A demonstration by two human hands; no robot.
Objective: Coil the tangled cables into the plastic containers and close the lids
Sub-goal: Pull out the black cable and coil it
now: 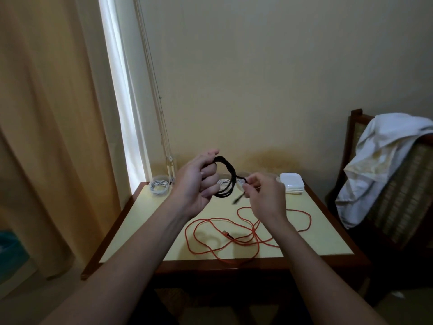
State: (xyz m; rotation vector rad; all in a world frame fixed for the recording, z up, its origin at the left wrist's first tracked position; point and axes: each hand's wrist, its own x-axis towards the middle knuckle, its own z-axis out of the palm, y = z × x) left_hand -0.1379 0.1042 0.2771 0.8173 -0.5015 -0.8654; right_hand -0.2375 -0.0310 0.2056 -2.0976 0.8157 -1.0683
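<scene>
My left hand (pixel 199 181) grips a black cable (pixel 230 177) wound into a loop, held above the table. My right hand (pixel 264 195) pinches the loose end of that cable, whose plug dangles just below my fingers. A red cable (pixel 246 233) lies in loose tangled loops on the yellow table top (pixel 145 231). A round clear container (pixel 160 186) with a coiled white cable inside stands at the far left corner. Another clear container with a white cable (pixel 223 183) sits behind the black loop, mostly hidden. A stack of white lids or containers (pixel 291 183) rests at the far right.
The small table has a dark wooden rim and stands against a cream wall. A curtain and window strip are on the left. A wooden chair (pixel 398 188) draped with white cloth stands close to the table's right side.
</scene>
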